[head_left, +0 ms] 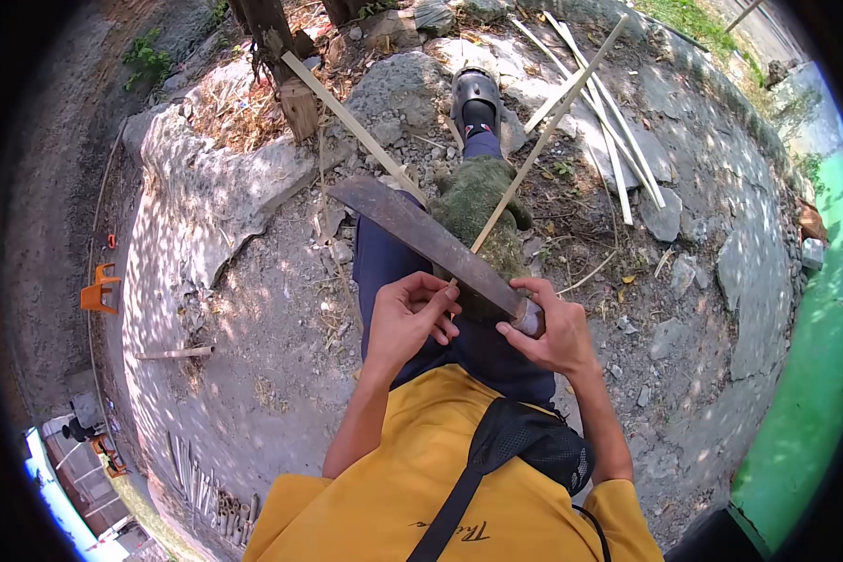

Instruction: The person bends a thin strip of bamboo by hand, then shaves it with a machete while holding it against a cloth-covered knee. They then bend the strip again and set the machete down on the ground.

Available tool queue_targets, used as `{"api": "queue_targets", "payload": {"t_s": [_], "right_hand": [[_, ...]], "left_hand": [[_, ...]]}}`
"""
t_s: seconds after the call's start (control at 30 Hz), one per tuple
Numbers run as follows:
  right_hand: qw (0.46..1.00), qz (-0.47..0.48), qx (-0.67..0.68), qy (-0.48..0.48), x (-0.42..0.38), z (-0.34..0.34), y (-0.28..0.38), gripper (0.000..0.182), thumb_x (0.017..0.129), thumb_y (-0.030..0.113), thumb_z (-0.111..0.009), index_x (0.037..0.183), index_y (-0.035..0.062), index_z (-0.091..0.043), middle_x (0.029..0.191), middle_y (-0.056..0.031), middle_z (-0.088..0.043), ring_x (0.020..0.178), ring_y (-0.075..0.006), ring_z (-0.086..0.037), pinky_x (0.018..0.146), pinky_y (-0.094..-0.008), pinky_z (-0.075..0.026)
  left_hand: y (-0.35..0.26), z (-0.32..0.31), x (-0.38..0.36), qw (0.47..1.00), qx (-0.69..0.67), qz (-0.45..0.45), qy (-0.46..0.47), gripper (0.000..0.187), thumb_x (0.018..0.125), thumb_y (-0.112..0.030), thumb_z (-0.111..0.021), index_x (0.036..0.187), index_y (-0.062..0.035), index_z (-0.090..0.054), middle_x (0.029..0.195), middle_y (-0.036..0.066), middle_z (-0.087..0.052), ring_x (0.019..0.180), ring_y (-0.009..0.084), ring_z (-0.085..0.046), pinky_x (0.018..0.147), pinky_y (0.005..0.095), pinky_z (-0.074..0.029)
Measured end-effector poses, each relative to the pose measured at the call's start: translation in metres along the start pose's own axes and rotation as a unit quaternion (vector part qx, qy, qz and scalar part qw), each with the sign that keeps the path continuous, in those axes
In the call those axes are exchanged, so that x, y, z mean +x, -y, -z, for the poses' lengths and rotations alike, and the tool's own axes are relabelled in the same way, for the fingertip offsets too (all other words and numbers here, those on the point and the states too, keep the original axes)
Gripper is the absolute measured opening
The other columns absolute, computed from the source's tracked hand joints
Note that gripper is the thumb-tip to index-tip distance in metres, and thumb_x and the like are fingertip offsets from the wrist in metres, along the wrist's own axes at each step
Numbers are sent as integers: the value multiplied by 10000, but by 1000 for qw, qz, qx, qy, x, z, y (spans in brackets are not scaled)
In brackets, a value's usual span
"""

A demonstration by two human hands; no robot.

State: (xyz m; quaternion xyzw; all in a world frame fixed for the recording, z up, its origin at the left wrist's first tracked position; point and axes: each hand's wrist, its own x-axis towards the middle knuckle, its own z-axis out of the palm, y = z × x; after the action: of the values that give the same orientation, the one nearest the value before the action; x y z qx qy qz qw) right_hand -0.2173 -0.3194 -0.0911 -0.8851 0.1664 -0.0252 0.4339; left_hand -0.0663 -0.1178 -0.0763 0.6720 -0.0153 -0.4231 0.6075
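Note:
My right hand [554, 330] is closed around the handle of a machete [412, 229], whose broad dark blade slants up to the left above my lap. My left hand [414, 317] pinches the near end of a thin bamboo strip [553, 126] just below the blade. The strip passes under the blade and runs out to the upper right. A second pale strip [351, 122] reaches from the tree stump side toward the blade; its near end is hidden. Rough green cloth [482, 201] covers one of my legs beneath the blade.
Several split strips [618, 140] lie on broken concrete at the upper right. A cut trunk [295, 103] stands at the upper left. An orange plastic chair [100, 288] is far left, a short stick [176, 353] nearer. Bamboo pieces [206, 492] lie lower left; a green wall [796, 403] is right.

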Motion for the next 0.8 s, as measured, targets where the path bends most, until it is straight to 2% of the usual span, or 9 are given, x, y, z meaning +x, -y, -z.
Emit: {"api": "queue_targets", "payload": {"t_s": [0.13, 0.3, 0.4, 0.53, 0.6, 0.63, 0.7, 0.8], "right_hand": [[1000, 12, -17, 8, 4, -3, -2, 627, 858, 443, -832, 1337, 134, -573, 656, -99, -672, 607, -321, -717, 581, -421, -539], [1000, 4, 5, 25, 7, -2, -2, 624, 864, 434, -829, 1333, 126, -554, 668, -100, -670, 592, -327, -703, 585, -433, -536], [1000, 2, 18, 25, 6, -3, -2, 629, 859, 423, -838, 1332, 120, -554, 702, -117, -685, 614, -331, -714, 592, -430, -539], [999, 1, 34, 11, 4, -5, -5, 645, 851, 401, -849, 1340, 112, -545, 728, -129, -696, 618, -326, -714, 593, -417, -541], [999, 6, 36, 5, 4, -6, -7, 650, 849, 395, -851, 1343, 107, -542, 726, -127, -696, 611, -320, -711, 594, -412, -542], [999, 8, 48, -7, 3, -6, -7, 647, 847, 391, -854, 1336, 103, -544, 740, -133, -706, 603, -311, -710, 590, -407, -541], [998, 11, 59, -17, 2, -4, -7, 644, 844, 387, -856, 1328, 98, -545, 755, -138, -716, 595, -302, -708, 586, -402, -539], [998, -17, 64, -8, 4, 4, -3, 630, 845, 394, -858, 1304, 90, -553, 774, -145, -736, 583, -278, -708, 576, -385, -538]], "left_hand": [[3, 1, 2, 1000, 6, 14, 22, 230, 1015, -152, -726, 1127, 39, -665, 868, 126, -737, 658, 172, -727, 566, 274, -589], [12, 14, -9, 996, 67, -60, 27, 298, 1017, -140, -720, 1228, 44, -620, 1054, 145, -724, 875, 172, -743, 761, 292, -620], [19, 29, -21, 997, 70, -26, 20, 285, 1018, -134, -717, 1228, 36, -628, 1096, 131, -714, 913, 168, -737, 799, 290, -616], [36, 55, -33, 996, 89, 14, 26, 246, 1021, -127, -713, 1201, 26, -646, 1040, 101, -721, 883, 155, -731, 786, 286, -613], [41, 65, -37, 995, 65, 58, 44, 196, 1024, -129, -712, 1146, 19, -674, 957, 74, -716, 804, 135, -713, 714, 276, -608], [42, 65, -37, 995, 65, 58, 43, 196, 1024, -129, -712, 1146, 19, -674, 957, 74, -716, 804, 135, -713, 714, 276, -608], [42, 61, -36, 999, -10, 49, 13, 165, 1026, -134, -712, 1097, 13, -694, 891, 60, -706, 718, 120, -688, 611, 265, -587], [35, 43, -24, 1000, -15, 15, 2, 155, 1024, -132, -715, 1082, 11, -703, 881, 63, -700, 675, 115, -670, 539, 261, -563]]}}
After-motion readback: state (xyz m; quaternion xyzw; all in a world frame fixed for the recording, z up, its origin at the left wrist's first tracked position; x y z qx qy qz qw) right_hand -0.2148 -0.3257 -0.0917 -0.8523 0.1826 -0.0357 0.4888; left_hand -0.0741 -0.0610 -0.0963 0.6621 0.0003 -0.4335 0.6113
